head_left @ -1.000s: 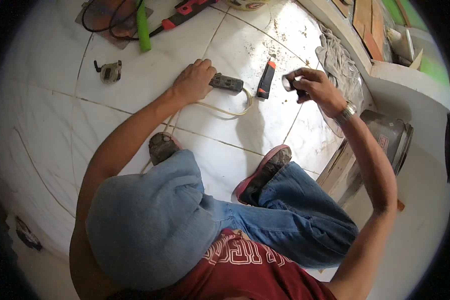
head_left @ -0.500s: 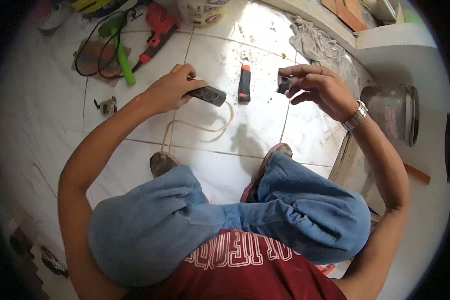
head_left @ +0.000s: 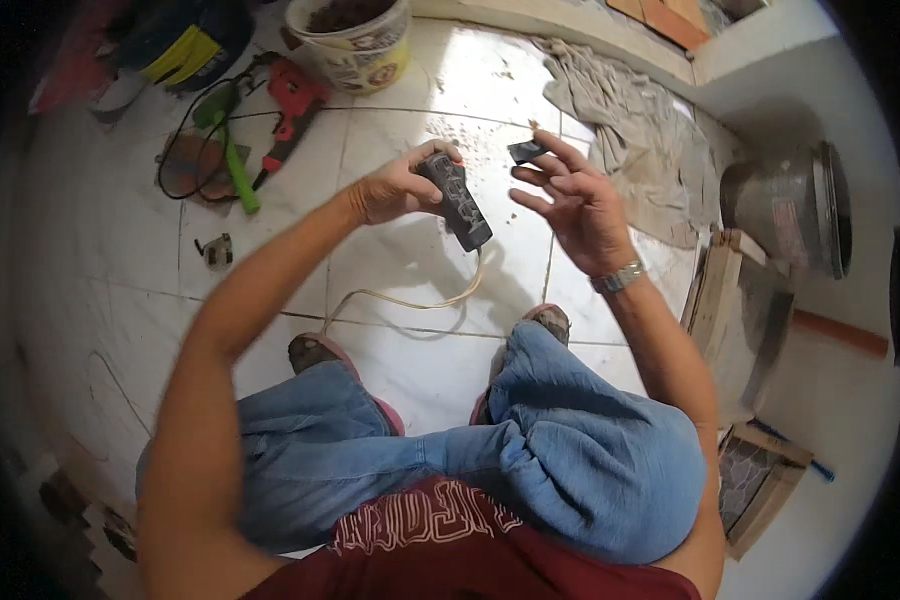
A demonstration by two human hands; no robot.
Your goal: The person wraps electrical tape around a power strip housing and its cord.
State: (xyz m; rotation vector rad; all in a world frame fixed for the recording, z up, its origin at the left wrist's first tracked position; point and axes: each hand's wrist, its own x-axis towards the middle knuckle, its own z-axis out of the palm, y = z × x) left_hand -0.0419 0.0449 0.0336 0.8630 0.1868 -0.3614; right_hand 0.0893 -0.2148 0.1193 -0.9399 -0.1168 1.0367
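My left hand [head_left: 402,188] is closed around the upper end of a black power strip [head_left: 457,205], tilted with its socket face turned up. A pale cord [head_left: 400,300] leaves its lower end and loops across the tiles to my left shoe. To the right, my right hand [head_left: 582,205] pinches a small flat black piece [head_left: 528,151] between thumb and fingertips, its other fingers spread. The two hands are apart, and the piece does not touch the strip. Only a speck of orange shows behind my left fingers, where the strip and hand cover the floor.
At the far left lie a red power drill [head_left: 295,105], a green-handled tool [head_left: 235,165] and a tape measure [head_left: 215,250]. A white bucket [head_left: 355,60] stands at the back. A crumpled cloth [head_left: 640,140], a dark bucket [head_left: 780,215] and wooden frames [head_left: 720,300] line the right.
My left hand has moved right and turned the power strip steeper, covering the black and orange utility knife. My right hand has moved left with the black piece. The view has shifted.
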